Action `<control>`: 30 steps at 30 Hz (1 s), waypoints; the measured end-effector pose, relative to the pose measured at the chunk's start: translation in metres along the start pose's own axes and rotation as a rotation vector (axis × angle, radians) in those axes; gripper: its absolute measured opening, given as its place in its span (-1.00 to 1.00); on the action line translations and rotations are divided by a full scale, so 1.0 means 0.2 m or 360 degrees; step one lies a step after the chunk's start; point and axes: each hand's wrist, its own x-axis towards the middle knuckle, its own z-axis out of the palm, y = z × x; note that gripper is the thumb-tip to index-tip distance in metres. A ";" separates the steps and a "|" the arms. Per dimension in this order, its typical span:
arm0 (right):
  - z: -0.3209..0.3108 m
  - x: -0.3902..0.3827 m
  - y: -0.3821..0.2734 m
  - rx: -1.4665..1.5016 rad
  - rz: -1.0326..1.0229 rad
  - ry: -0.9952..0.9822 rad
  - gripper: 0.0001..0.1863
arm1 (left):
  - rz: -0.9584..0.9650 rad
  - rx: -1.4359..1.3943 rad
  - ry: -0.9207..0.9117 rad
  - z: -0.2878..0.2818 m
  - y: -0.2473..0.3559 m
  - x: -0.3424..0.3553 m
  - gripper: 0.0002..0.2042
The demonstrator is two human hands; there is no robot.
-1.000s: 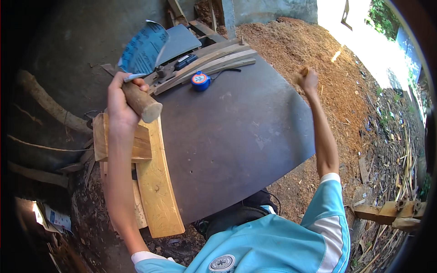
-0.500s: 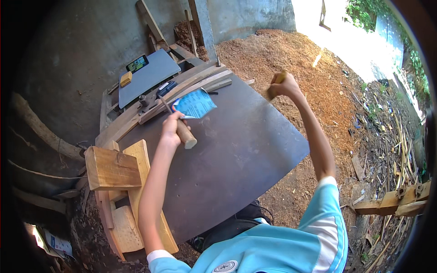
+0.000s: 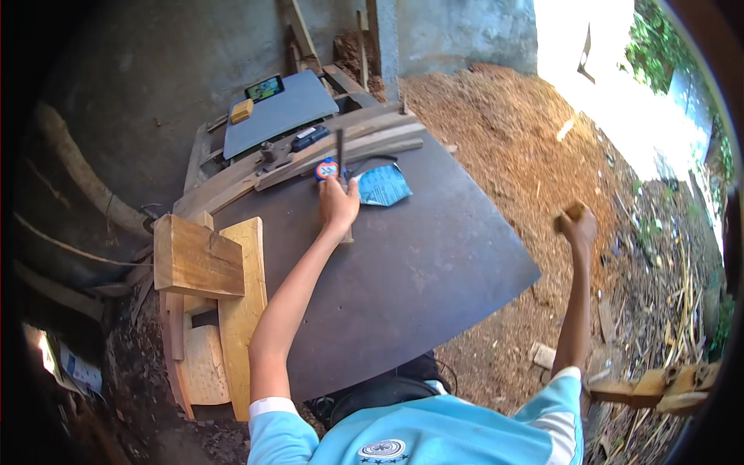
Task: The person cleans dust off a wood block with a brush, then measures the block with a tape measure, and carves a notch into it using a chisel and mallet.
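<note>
My left hand is closed over the table around a chisel-like tool. Its dark narrow blade points away from me, and the end of its wooden handle shows below the hand. Right beside my fingers lies a crumpled blue printed packet. A round blue and red object, perhaps a tape measure, sits just past the hand. Out beyond the table's right edge, my right hand is closed on a small brown brush-like thing, blurred and partly hidden by the fingers.
The dark tabletop carries wooden strips along its far edge. Past them are a black case, a grey board, a yellow block and a phone. Wooden blocks stand at left; sawdust covers the ground beyond.
My right hand has swung outward to the right, away from above the table's edge. The left hand's tool has turned, its blade now pointing straight away. The view has shifted.
</note>
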 end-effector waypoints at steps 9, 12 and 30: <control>-0.10 -0.39 -0.11 0.0474 -0.0359 0.0109 -0.90 | 0.0839 0.0762 -0.0557 0.12 0.15 0.06 -0.67; -0.17 -0.60 -0.13 0.1432 -0.0393 -0.0788 -0.93 | 0.0901 0.0848 -0.0457 0.24 0.10 0.04 -0.65; 0.82 -1.25 -1.08 0.1167 -0.2412 -0.2110 -0.88 | 0.0558 0.0607 -0.0893 -1.46 0.07 -0.72 -0.68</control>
